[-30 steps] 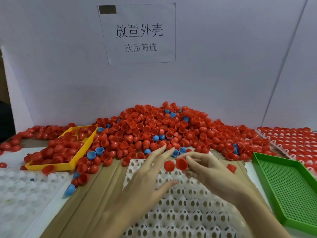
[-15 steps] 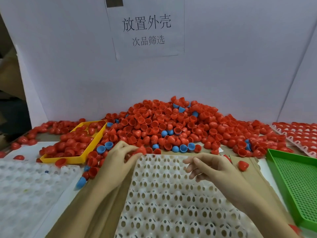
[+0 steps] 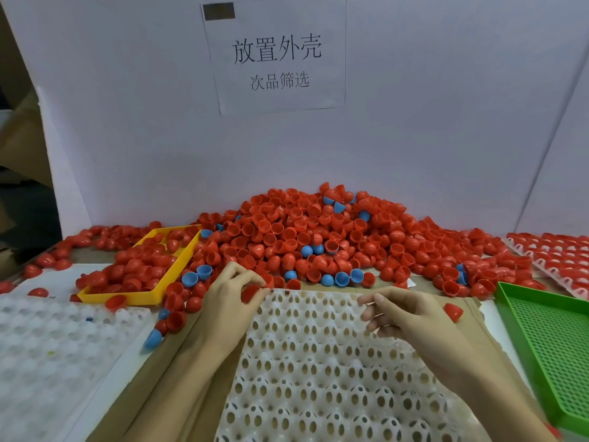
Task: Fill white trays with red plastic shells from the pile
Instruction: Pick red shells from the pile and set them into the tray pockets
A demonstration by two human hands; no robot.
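Fingers of my left hand [image 3: 231, 290] are curled around a red shell [image 3: 250, 293], pinching it at the far left corner of the white tray [image 3: 318, 362] that lies directly before me. My right hand [image 3: 404, 314] hangs over the tray's far right edge with fingers loosely bent and nothing visible between them. The tray's perforated cups that I can see hold no shells. It rests on brown cardboard [image 3: 178, 371]. Just beyond its far edge sits the pile of red shells [image 3: 318, 234], heaped against the white back wall, with a few blue shells [image 3: 341, 278] scattered through it and along its near fringe. One loose red shell [image 3: 453, 311] lies on the cardboard just right of my right hand. To the left of the pile a yellow tray [image 3: 159, 288] holds more red shells. Near that, at the left edge, lies a second white tray [image 3: 47, 346]; a few specks sit in its cups, too small to identify. A green perforated tray [image 3: 548, 339] stands at the right, and beyond it a further white tray [image 3: 554, 253] is filled with red shells. A paper sign [image 3: 277, 55] with printed characters is fixed to the wall above the pile.
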